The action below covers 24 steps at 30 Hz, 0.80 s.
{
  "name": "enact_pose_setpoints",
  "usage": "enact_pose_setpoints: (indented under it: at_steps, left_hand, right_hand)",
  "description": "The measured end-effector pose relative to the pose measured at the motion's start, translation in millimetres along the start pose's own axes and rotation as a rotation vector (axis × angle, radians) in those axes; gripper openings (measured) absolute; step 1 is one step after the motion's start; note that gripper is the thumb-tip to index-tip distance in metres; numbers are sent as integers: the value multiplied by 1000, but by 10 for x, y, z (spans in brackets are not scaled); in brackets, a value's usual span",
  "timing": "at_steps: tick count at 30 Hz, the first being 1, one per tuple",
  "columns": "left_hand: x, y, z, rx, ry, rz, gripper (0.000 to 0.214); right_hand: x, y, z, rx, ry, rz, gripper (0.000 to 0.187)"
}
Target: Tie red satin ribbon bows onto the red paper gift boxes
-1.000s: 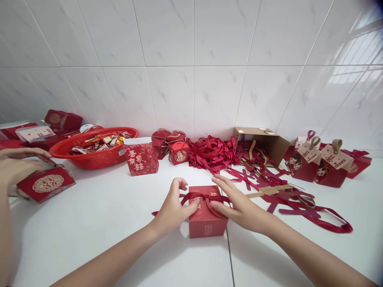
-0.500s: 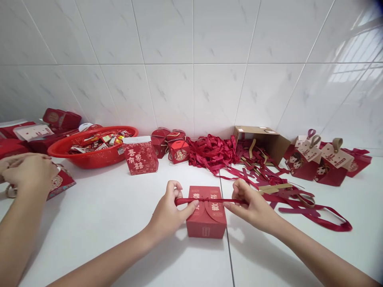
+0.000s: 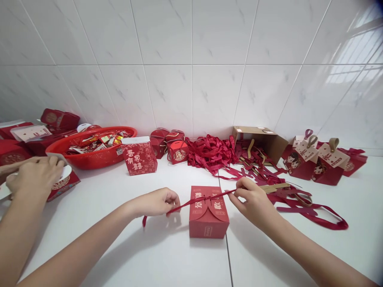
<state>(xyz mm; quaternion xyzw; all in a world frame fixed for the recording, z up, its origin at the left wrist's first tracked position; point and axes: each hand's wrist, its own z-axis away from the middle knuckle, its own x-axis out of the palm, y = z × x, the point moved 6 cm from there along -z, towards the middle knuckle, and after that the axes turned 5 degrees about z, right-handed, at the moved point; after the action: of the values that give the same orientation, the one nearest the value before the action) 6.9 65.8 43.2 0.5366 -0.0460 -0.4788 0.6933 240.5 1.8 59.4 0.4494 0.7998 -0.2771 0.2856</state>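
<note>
A red gift box [image 3: 208, 223] with gold lettering and curved top flaps stands on the white table in front of me. Across its top runs a dark red ribbon [image 3: 187, 204], threaded through the slots in the flaps. To the left of the box, my left hand [image 3: 160, 201] is closed on one end of the ribbon, and a loose tail hangs beyond it. My right hand [image 3: 248, 195] pinches the other end just off the box's upper right corner. The ribbon stretches taut between both hands, slanting up to the right.
A pile of red ribbons [image 3: 211, 151] lies behind the box, beside an open cardboard box [image 3: 273, 143] spilling strips. Finished-looking bags [image 3: 330, 163] stand right. At left are a red basin [image 3: 89, 159] of sweets and another person's hands [image 3: 36, 175] on a patterned box [image 3: 67, 185].
My left hand has moved left, away from the box, drawing its ribbon end out. My right hand has shifted slightly up. The box has turned a little. The other person's hands moved on their box.
</note>
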Motion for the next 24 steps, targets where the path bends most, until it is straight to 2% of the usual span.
enact_pose_setpoints:
  at_steps: [3, 5, 7, 9, 12, 14, 19, 24]
  left_hand:
    - [80, 116, 63, 12, -190, 33, 17]
    - [167, 235, 99, 69, -197, 119, 26]
    - [244, 351, 117, 154, -99, 191, 33]
    - [292, 441, 133, 262, 80, 178, 33]
    - [356, 523, 175, 433, 350, 11, 27]
    - [423, 537, 190, 500, 458, -150, 27]
    - [535, 528, 218, 598, 647, -474, 26]
    - [561, 523, 274, 737, 718, -570, 26]
  right_hand:
    - [-54, -22, -85, 42, 79, -113, 29]
    - [-56, -54, -139, 119, 40, -257, 24]
    - [-14, -101, -171, 215, -43, -406, 21]
    - [58, -155, -177, 315, -127, -550, 20]
    - [186, -242, -165, 441, -223, -737, 18]
    - [253, -305, -161, 493, -269, -817, 14]
    - [310, -435, -184, 501, -350, -877, 7]
    - [342, -439, -241, 428, -447, -878, 10]
